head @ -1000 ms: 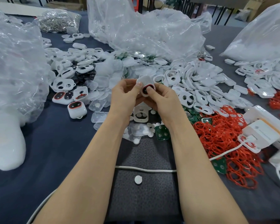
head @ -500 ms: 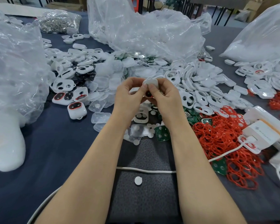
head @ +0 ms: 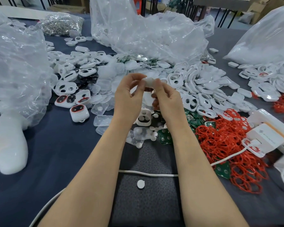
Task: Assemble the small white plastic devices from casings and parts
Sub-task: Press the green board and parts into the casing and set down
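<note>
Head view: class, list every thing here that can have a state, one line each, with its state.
left hand, pinches the white device, raised.
right hand, pinches the same device from the other side.
white device, held in the air between both hands, blurred.
finished device, lying face up, red ring fitted.
red rings, loose in a heap.
white cable, lying slack, untouched.

Hand-assembly workbench in a small factory

Casings (head: 202, 89), red rings (head: 223, 141) and parts bags (head: 147, 30) crowd the frame's middle and top.
</note>
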A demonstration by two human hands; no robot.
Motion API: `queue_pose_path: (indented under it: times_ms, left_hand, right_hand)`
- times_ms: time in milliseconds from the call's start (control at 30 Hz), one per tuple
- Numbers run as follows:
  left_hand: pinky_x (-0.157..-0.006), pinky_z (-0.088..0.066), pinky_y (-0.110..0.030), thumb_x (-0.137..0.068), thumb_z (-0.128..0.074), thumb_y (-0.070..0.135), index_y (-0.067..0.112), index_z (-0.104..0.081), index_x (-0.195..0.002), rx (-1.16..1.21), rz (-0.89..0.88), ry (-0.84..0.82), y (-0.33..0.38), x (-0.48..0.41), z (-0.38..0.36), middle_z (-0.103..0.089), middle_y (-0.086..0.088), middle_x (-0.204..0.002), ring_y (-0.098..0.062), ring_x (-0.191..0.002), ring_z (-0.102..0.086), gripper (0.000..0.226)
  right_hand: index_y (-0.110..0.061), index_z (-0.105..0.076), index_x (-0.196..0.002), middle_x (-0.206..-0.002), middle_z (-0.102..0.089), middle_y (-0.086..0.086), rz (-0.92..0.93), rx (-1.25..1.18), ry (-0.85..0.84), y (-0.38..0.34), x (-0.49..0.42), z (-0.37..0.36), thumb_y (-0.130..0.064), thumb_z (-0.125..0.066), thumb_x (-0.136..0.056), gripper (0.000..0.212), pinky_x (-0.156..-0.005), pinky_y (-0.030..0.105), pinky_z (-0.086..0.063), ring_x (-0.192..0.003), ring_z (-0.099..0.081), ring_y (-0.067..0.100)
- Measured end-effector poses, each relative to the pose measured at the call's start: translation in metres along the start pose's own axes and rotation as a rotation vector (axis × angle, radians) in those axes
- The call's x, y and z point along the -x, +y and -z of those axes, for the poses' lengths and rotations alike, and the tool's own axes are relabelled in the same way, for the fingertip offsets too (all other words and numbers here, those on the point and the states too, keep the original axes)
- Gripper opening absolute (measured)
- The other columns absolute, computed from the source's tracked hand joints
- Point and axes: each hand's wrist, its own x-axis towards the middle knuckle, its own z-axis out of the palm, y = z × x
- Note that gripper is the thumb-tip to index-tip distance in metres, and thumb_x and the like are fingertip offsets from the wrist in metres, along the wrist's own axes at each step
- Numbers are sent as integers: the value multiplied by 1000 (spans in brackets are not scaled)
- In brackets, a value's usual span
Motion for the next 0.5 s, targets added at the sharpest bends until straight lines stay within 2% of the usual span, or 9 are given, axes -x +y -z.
queue_pose_path:
  times_ms: [67,167,267,333,433,500]
  left_hand:
    - [-91,-47,-17,-96,-53,5,26,-60,-94,-24,-47,-78,1,2,-2,-61,-7,-115,-18,-114,-58,23]
    - [-96,-44,-13,-97,-52,7,24,-64,-96,-24,13,-91,0,1,-4,-55,2,-127,-11,-123,-52,21]
    - [-96,-51,-28,-98,-52,17,21,-58,-117,86,150,-26,-5,-1,-3,-62,-5,-121,-16,-109,-63,20]
    - [-90,-54,-28,-99,-50,22,18,-54,-125,210,251,-18,-5,-1,-3,-67,-5,-112,-15,-100,-66,27]
    - [-91,-53,-40,-101,-46,28,20,-65,-106,226,295,-102,-6,0,-5,-71,-5,-100,-20,-92,-66,22]
    - [-93,-52,-46,-103,-42,23,21,-64,-101,154,247,-136,-6,2,-9,-70,-8,-102,-25,-96,-66,23]
  right_hand:
    - [-25,-72,-81,-63,-61,-1,-144,-216,-5,-2,-1,3,-40,-50,-97,31,-51,22,-46,-52,-54,10]
    - [-18,-67,-92,-70,-66,0,-180,-446,2,-3,-3,6,-12,-54,-96,14,-58,20,-52,-58,-61,8]
    - [-21,-56,-109,-83,-67,6,-119,-417,12,-1,-4,6,-1,-55,-93,25,-66,24,-56,-66,-67,9]
    - [-21,-48,-121,-91,-67,8,-115,-405,-14,0,-4,4,0,-56,-92,36,-69,25,-57,-73,-70,11]
    - [-16,-45,-132,-93,-68,6,-146,-405,-102,2,-2,3,-3,-60,-91,45,-74,28,-58,-83,-71,16]
    - [-13,-51,-128,-94,-69,7,-151,-405,-168,1,-1,3,-4,-60,-91,39,-72,26,-57,-84,-71,16]
